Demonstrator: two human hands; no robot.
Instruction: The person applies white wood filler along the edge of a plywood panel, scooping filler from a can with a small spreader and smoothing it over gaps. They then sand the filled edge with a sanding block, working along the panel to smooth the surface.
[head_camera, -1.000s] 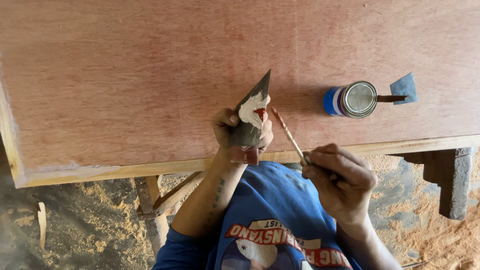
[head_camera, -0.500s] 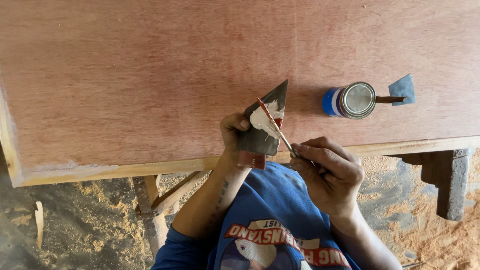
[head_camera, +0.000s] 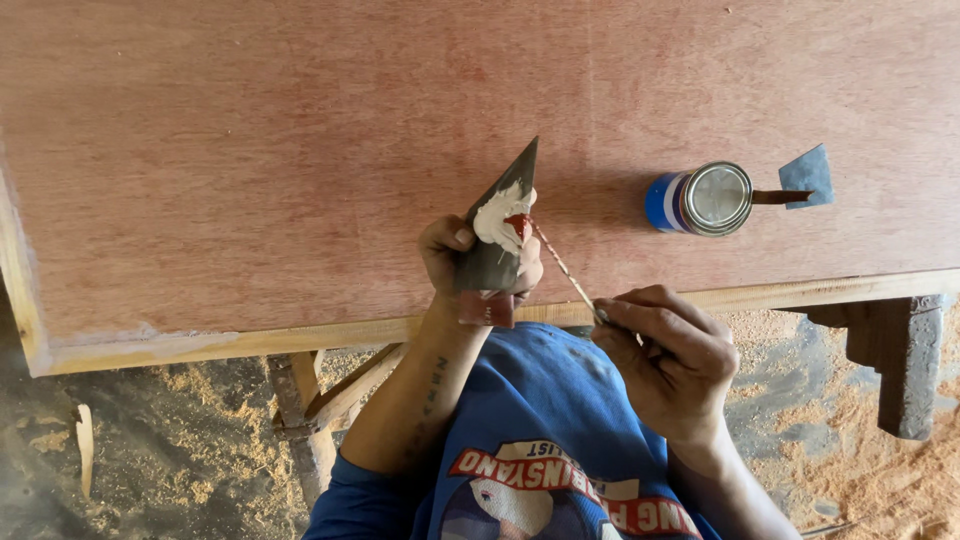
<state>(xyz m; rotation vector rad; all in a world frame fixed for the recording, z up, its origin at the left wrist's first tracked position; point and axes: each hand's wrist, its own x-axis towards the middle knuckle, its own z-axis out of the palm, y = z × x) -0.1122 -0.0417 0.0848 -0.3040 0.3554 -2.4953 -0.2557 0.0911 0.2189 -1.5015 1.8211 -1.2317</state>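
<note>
Against the frame half a second before, the putty knife (head_camera: 497, 235) had swung so its pointed corner aimed up rather than up-right, and the thin stick (head_camera: 562, 272) had slid down so its tip met the red dab beside the white filler on the blade. The left hand (head_camera: 470, 262), at frame centre, was clenched around the knife's handle. The right hand (head_camera: 668, 352), lower right of centre, pinched the stick between fingertips. One reddish plywood panel (head_camera: 250, 150) filled the upper frame. On it at the upper right lay one blue tin (head_camera: 700, 198), and just beside it one second scraper (head_camera: 800, 180). Two blades, one stick, one tin in all.
</note>
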